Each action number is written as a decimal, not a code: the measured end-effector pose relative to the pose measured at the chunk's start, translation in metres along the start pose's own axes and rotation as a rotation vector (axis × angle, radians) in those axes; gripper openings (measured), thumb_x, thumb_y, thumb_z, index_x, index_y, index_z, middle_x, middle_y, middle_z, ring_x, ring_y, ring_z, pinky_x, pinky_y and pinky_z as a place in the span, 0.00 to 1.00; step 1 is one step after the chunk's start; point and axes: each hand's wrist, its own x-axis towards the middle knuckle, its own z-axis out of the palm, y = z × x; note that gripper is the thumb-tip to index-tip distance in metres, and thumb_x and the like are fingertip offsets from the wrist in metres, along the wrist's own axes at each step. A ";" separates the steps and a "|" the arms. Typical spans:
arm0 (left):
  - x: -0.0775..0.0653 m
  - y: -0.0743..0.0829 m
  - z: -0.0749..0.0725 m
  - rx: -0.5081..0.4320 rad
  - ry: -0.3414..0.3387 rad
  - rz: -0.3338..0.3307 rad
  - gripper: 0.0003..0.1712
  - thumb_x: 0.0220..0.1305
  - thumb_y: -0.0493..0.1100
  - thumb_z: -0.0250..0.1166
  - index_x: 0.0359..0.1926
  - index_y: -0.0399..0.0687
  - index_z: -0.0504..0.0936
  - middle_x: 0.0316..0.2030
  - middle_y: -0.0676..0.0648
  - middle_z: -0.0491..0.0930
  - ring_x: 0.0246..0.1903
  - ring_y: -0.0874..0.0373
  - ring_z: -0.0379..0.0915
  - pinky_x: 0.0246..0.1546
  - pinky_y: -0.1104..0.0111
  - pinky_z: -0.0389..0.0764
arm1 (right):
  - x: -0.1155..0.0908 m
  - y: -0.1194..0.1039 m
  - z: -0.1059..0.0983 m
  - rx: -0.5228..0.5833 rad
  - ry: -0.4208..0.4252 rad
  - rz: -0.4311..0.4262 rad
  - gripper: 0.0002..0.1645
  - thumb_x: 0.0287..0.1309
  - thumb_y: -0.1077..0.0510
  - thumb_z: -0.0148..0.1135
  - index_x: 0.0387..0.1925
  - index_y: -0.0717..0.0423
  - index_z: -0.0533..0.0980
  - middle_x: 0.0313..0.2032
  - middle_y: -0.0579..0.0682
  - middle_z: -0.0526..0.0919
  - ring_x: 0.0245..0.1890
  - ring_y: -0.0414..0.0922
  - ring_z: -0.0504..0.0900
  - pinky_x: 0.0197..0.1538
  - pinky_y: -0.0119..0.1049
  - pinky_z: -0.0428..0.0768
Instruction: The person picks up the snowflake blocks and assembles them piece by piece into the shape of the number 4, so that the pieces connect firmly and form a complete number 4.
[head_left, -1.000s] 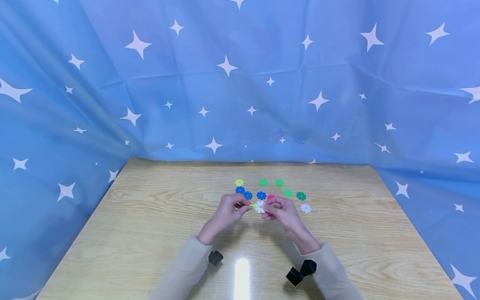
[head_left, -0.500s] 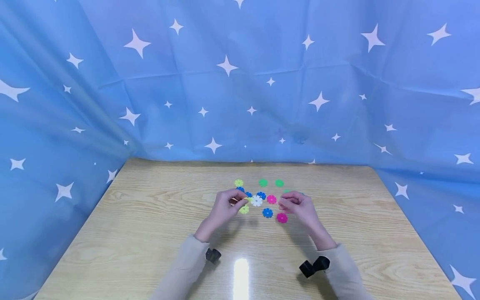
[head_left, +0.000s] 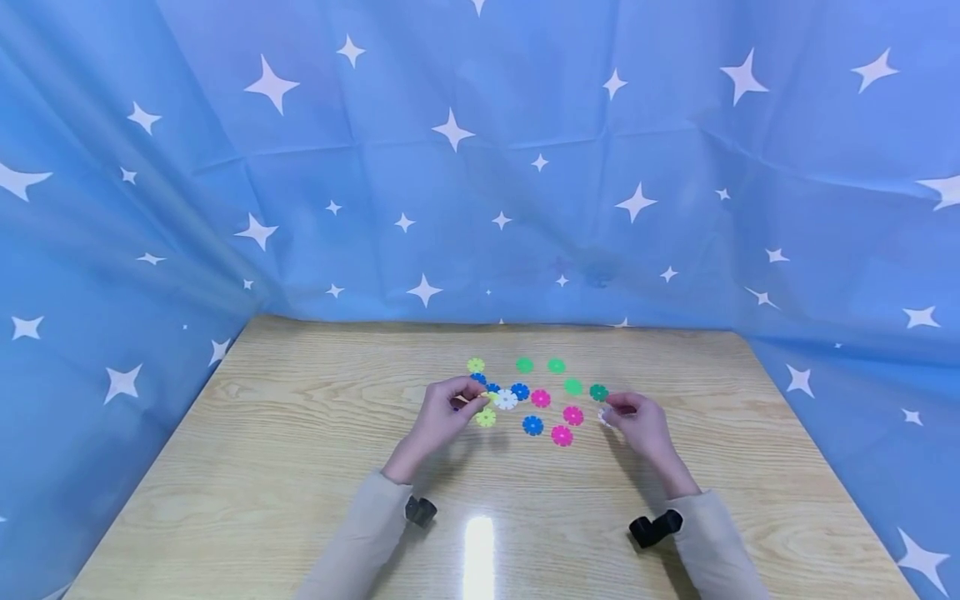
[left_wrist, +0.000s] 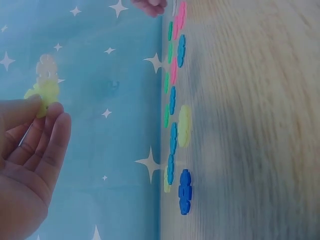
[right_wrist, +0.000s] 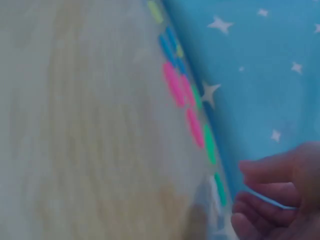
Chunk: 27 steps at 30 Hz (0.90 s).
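Observation:
My left hand (head_left: 444, 414) pinches a yellow snowflake disc (left_wrist: 49, 93) between thumb and fingertips, raised off the table. Joined to that disc's edge is a white snowflake disc (head_left: 507, 400), facing the head camera. Over the right part of the table, my right hand (head_left: 643, 427) reaches with loosely bent fingers and nothing between them. Its fingertips are right at a second white disc (right_wrist: 215, 194), which the hand partly covers in the head view. A dark green disc (head_left: 598, 392) lies just beyond those fingertips.
Several loose discs lie flat between and beyond the hands: pink (head_left: 562, 436), blue (head_left: 532, 425), light green (head_left: 573, 387) and yellow (head_left: 486, 417). The wooden table (head_left: 285, 467) ends at a blue star-patterned curtain (head_left: 480, 208) behind and at both sides.
My right hand has let go of the joined white disc and moved right to the loose white one, uncovering pink discs. The left hand has shifted slightly left, still holding the yellow and white pair.

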 end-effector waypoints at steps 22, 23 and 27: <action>-0.003 -0.004 -0.005 -0.045 0.008 -0.018 0.03 0.58 0.26 0.61 0.33 0.26 0.79 0.27 0.33 0.80 0.29 0.38 0.78 0.28 0.65 0.84 | 0.013 0.002 -0.004 -0.232 -0.194 0.025 0.14 0.48 0.65 0.67 0.33 0.68 0.72 0.28 0.56 0.75 0.28 0.48 0.72 0.26 0.35 0.74; -0.003 -0.004 -0.005 -0.047 0.009 -0.017 0.03 0.58 0.26 0.62 0.33 0.26 0.79 0.27 0.33 0.80 0.28 0.38 0.78 0.28 0.67 0.84 | 0.013 0.001 -0.004 -0.226 -0.196 0.029 0.14 0.48 0.65 0.68 0.33 0.68 0.72 0.28 0.56 0.75 0.27 0.47 0.72 0.26 0.35 0.73; -0.003 -0.003 -0.006 -0.045 0.010 -0.025 0.03 0.58 0.26 0.61 0.33 0.26 0.79 0.27 0.33 0.80 0.28 0.39 0.78 0.28 0.69 0.83 | 0.011 0.000 -0.005 -0.176 -0.169 0.003 0.10 0.49 0.68 0.65 0.33 0.67 0.72 0.27 0.55 0.76 0.25 0.45 0.73 0.24 0.33 0.75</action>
